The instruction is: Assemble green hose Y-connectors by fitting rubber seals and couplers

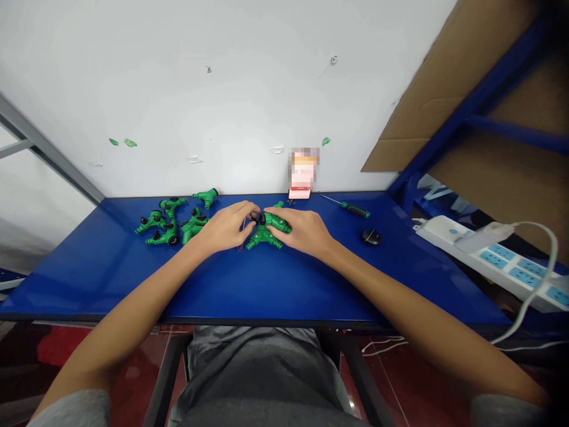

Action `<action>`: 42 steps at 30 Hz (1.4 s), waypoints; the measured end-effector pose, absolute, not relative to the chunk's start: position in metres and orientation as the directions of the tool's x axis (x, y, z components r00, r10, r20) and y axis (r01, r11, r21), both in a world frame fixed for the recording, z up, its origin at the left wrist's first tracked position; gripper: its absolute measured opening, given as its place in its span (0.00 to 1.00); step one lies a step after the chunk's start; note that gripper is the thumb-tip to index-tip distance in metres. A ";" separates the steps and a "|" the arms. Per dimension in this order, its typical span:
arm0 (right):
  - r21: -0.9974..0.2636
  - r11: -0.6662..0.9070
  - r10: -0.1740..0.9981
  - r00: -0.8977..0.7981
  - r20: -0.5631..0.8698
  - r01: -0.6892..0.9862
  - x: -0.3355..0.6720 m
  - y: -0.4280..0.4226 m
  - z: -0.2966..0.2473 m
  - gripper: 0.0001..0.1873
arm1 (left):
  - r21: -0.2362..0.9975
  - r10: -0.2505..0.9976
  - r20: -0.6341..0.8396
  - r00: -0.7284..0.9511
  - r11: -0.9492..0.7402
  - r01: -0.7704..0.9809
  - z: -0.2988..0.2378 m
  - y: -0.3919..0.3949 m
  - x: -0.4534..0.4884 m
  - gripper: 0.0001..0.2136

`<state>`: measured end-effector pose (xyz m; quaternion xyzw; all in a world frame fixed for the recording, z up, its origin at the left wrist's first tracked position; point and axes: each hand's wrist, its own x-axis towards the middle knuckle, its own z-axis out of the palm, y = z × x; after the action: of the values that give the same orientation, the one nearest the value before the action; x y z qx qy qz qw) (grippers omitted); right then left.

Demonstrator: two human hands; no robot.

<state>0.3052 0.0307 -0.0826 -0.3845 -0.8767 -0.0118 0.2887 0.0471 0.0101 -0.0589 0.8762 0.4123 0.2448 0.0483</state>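
Observation:
My right hand (306,230) is closed around a green hose splitter (277,223) with a black collar that faces left. Just left of that collar, my left hand (231,225) pinches a small black piece (254,217) between thumb and fingers; its exact kind is too small to make out. Under and in front of the held splitter, more green hose fittings (263,236) lie on the table, partly hidden by it. Beside my left wrist lies another green hose splitter (194,223) with black parts, its lower end partly covered by the hand.
Several green hose splitters (165,235) lie on the blue table (267,290) at the left. At the back, a phone (303,173) leans against the white wall. On the right are a green-handled screwdriver (353,209), a black round object (370,237) and a white power strip (484,255).

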 end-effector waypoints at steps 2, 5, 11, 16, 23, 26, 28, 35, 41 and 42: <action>-0.206 0.701 0.671 -0.532 0.517 0.683 0.305 0.031 -0.082 0.23 | 0.238 0.753 0.386 0.534 -0.640 0.731 -0.058 0.014 0.042 0.14; -0.212 0.701 0.670 -0.526 0.524 0.681 0.305 0.031 -0.083 0.23 | 0.171 0.775 0.342 0.532 -0.608 0.775 -0.058 0.021 0.031 0.18; -0.219 0.702 0.673 -0.531 0.514 0.677 0.305 0.030 -0.081 0.22 | 0.112 0.775 0.194 0.602 -0.627 0.771 -0.062 0.028 0.017 0.24; -0.271 0.691 0.699 -0.524 0.487 0.670 0.306 0.031 -0.079 0.22 | 0.079 0.788 0.135 0.600 -0.612 0.787 -0.065 0.030 0.017 0.21; -0.486 0.710 0.701 -0.578 0.418 0.509 0.306 0.036 -0.076 0.24 | 0.130 0.829 0.069 0.555 -0.559 0.819 -0.059 0.027 0.020 0.18; -0.581 0.719 0.670 -0.604 0.432 0.383 0.304 0.036 -0.075 0.22 | 0.359 0.826 0.215 0.521 -0.563 0.745 -0.055 0.023 0.027 0.18; -0.616 0.732 0.632 -0.627 0.455 0.291 0.303 0.036 -0.074 0.21 | 0.537 0.821 0.306 0.482 -0.567 0.625 -0.054 0.022 0.031 0.18; -0.794 0.606 0.598 -0.690 0.408 0.056 0.305 0.036 -0.076 0.21 | 0.668 0.791 0.449 0.416 -0.606 0.432 -0.055 0.020 0.041 0.20; -0.888 0.459 0.682 -0.628 0.374 -0.029 0.300 0.043 -0.085 0.30 | 0.860 0.827 0.312 0.467 -0.455 0.231 -0.053 0.017 0.044 0.19; -0.891 0.454 0.701 -0.611 0.367 -0.014 0.300 0.045 -0.086 0.31 | 0.870 0.839 0.299 0.455 -0.435 0.231 -0.053 0.017 0.044 0.19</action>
<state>0.3000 0.0448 -0.0858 -0.2249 -0.7637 0.4715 0.3792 0.0444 0.0168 -0.0527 0.7552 0.3542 0.3838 0.3962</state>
